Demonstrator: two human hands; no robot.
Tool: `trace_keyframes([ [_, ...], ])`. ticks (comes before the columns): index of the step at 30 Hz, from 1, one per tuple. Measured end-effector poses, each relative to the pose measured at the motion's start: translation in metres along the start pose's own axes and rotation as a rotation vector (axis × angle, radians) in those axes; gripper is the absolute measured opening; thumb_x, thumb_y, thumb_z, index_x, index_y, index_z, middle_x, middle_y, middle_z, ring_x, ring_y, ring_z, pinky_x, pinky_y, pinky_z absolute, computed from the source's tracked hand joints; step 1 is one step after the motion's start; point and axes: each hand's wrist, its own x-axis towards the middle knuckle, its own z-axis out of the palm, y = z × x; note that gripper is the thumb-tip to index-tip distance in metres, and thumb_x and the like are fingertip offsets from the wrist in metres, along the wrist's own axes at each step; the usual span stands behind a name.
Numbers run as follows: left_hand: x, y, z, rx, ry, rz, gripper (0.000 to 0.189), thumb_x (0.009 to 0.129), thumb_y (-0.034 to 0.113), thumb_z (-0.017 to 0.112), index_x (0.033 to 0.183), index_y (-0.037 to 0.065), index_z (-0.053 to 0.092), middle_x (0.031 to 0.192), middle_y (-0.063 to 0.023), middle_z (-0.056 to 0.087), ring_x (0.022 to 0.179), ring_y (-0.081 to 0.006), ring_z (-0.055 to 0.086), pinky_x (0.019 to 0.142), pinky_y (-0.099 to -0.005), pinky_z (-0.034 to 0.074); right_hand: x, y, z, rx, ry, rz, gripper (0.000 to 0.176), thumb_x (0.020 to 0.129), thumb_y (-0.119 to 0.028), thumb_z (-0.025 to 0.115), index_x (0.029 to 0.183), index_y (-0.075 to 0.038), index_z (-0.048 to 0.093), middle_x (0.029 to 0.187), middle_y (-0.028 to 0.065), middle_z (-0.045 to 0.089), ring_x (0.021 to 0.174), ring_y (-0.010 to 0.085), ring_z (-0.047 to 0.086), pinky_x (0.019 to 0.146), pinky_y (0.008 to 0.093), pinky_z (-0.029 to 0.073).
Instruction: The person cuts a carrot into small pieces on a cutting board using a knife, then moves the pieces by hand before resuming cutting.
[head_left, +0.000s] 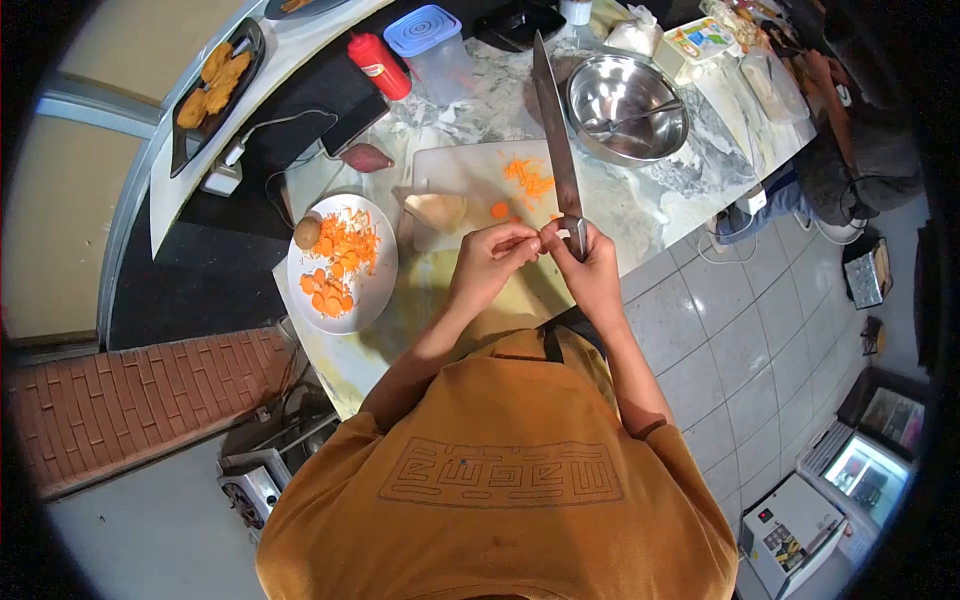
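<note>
My right hand (pixel 588 272) grips a large knife (pixel 558 130) by its handle, the blade pointing up and away over the cutting board's right side. Close beside it, my left hand (pixel 490 262) is closed in a pinch, its fingertips meeting my right fingertips. Whatever lies between them is too small to make out. Beyond my hands is a white cutting board (pixel 450 170) with carrot shreds (pixel 528 177), a carrot slice (pixel 500 211) and a pale wedge-shaped piece (pixel 437 211). To the left, a white plate (pixel 376 290) bears sliced carrots (pixel 328 292), shredded carrot and a round brown item (pixel 307 233).
A steel bowl (pixel 600 90) with a utensil inside stands right of the board. Behind are a red squeeze bottle (pixel 380 66), a blue-lidded container (pixel 428 50) and a purple-red root vegetable (pixel 367 158). Fried food lies on a black tray (pixel 250 62). A person's arm (pixel 832 110) is at far right.
</note>
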Motion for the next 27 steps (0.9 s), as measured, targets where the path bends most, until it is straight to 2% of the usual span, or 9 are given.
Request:
trace_keyframes([
  [5,0.002,0.003,0.001,0.028,-0.021,-0.022,0.019,0.097,0.015,0.063,0.105,-0.001,0.067,0.093,-0.0055,0.07,0.084,-0.0103,0.064,0.076,-0.0245,0.05,0.0,0.009,-0.001,0.033,0.051,-0.031,0.01,0.095,-0.01,0.065,0.095,-0.001,0.064,0.073,-0.0044,0.062,0.062,0.0006,0.047,0.055,0.0194,0.037],
  [10,0.002,-0.005,0.003,-0.03,-0.011,0.024,0.02,0.098,0.017,0.062,0.104,-0.001,0.067,0.092,-0.0048,0.07,0.084,-0.0094,0.062,0.077,-0.0239,0.048,-0.002,0.007,-0.004,-0.062,0.076,0.052,0.012,0.095,-0.013,0.066,0.093,-0.001,0.064,0.067,-0.0082,0.052,0.059,0.001,0.038,0.052,0.0208,0.03],
  [12,0.001,-0.003,0.004,-0.01,0.01,0.008,0.018,0.099,0.013,0.059,0.103,-0.004,0.063,0.092,-0.0064,0.069,0.086,-0.0098,0.064,0.078,-0.0238,0.05,-0.003,0.003,-0.003,-0.056,0.073,0.055,0.012,0.095,-0.013,0.066,0.093,-0.001,0.065,0.066,-0.0087,0.049,0.059,0.001,0.037,0.052,0.021,0.03],
  [19,0.011,-0.011,-0.007,0.025,0.098,0.037,0.016,0.098,0.013,0.058,0.102,-0.002,0.064,0.093,-0.0057,0.069,0.085,-0.0096,0.064,0.078,-0.0249,0.051,0.003,0.012,-0.004,-0.04,0.128,0.054,0.011,0.094,-0.012,0.065,0.091,-0.001,0.065,0.066,-0.0095,0.048,0.059,0.0008,0.037,0.052,0.0209,0.03],
  [21,0.024,-0.016,-0.016,0.3,0.161,0.079,0.013,0.097,0.011,0.059,0.1,0.0,0.065,0.095,-0.0064,0.07,0.086,-0.01,0.065,0.075,-0.0252,0.05,0.012,0.017,-0.006,-0.056,0.147,0.036,0.01,0.094,-0.011,0.065,0.091,-0.001,0.066,0.067,-0.0091,0.05,0.059,0.0007,0.038,0.053,0.0209,0.031],
  [22,0.034,-0.019,-0.02,0.3,0.163,0.08,0.013,0.097,0.011,0.059,0.1,0.0,0.065,0.095,-0.0064,0.07,0.086,-0.01,0.065,0.075,-0.0252,0.05,0.018,0.021,-0.006,-0.071,0.166,0.018,0.009,0.093,-0.009,0.064,0.09,-0.001,0.066,0.068,-0.0087,0.051,0.06,0.0006,0.039,0.054,0.0208,0.033],
  [24,0.057,-0.027,-0.03,0.55,0.187,0.182,0.012,0.093,0.011,0.063,0.098,0.001,0.066,0.091,-0.007,0.069,0.08,-0.016,0.067,0.073,-0.0296,0.052,0.035,0.037,-0.006,-0.053,0.182,0.011,0.009,0.093,-0.008,0.064,0.09,-0.001,0.066,0.069,-0.0076,0.054,0.061,0.0007,0.041,0.055,0.0211,0.035],
  [25,0.072,-0.034,-0.036,0.549,0.186,0.188,0.012,0.093,0.011,0.063,0.098,0.001,0.066,0.091,-0.007,0.069,0.08,-0.016,0.067,0.073,-0.0296,0.052,0.047,0.046,-0.006,-0.035,0.201,0.002,0.009,0.092,-0.008,0.063,0.089,0.0,0.067,0.07,-0.0064,0.056,0.061,0.0008,0.044,0.056,0.0213,0.037],
  [27,0.095,-0.051,-0.045,0.72,0.137,0.269,0.024,0.091,0.014,0.066,0.111,0.003,0.064,0.101,-0.0102,0.067,0.087,-0.0212,0.065,0.082,-0.0309,0.051,0.07,0.071,-0.002,-0.071,0.229,-0.028,0.01,0.093,-0.008,0.062,0.09,0.0,0.067,0.072,-0.0035,0.061,0.062,0.0029,0.048,0.058,0.0229,0.04],
])
